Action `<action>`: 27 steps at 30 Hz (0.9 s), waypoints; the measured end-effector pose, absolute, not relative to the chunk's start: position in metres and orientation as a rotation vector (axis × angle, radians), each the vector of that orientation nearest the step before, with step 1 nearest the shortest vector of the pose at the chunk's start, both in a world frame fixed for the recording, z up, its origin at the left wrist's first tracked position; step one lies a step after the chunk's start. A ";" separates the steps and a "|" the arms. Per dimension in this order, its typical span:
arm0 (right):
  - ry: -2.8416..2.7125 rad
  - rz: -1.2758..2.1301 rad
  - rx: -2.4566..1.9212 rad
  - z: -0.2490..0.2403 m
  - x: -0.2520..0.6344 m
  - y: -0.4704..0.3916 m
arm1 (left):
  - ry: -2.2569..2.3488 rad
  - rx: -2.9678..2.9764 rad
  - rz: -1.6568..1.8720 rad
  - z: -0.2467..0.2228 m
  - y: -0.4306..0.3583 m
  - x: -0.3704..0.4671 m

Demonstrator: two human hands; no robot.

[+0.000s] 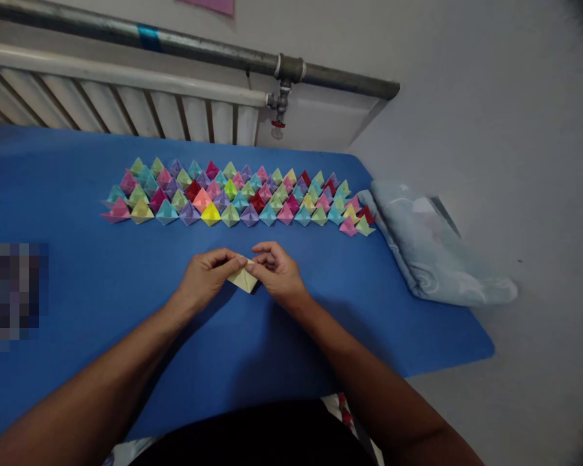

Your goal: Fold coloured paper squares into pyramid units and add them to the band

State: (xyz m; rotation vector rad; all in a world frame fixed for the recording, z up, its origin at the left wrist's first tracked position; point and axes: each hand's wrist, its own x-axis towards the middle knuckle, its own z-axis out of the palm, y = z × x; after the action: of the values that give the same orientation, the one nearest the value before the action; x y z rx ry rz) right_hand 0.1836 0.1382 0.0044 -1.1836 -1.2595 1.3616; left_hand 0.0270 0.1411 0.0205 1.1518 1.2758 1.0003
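Note:
A small pale-yellow folded paper is held up between both hands over the blue surface, a crease running down its middle. My left hand pinches its upper left edge with thumb and fingers. At its upper right edge, my right hand grips with the thumb on the near face; the other fingers curl behind and above. Both thumbs nearly meet at the top. Beyond my hands stand several rows of folded paper boats in many colours, tightly packed side by side.
The blue surface spreads under my arms. A folded light-blue blanket lies at its right edge, by the wall. Behind are a white radiator and a metal pipe with a red-handled valve. A blurred patch covers the left edge.

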 end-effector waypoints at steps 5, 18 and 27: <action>-1.324 1.616 -1.292 0.013 0.185 0.136 | 1.298 1.122 1.074 0.023 0.143 0.023; -1.273 1.745 -1.333 0.015 0.182 0.133 | 1.240 0.963 1.130 0.020 0.147 0.021; -1.202 1.804 -1.359 0.017 0.181 0.129 | 1.218 0.879 1.026 0.020 0.149 0.021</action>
State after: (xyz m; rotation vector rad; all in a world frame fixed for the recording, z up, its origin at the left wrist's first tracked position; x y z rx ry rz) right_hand 0.1807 0.1289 0.0170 -1.3589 -1.2019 1.8038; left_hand 0.0209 0.1489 0.0196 0.8791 1.2176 1.0265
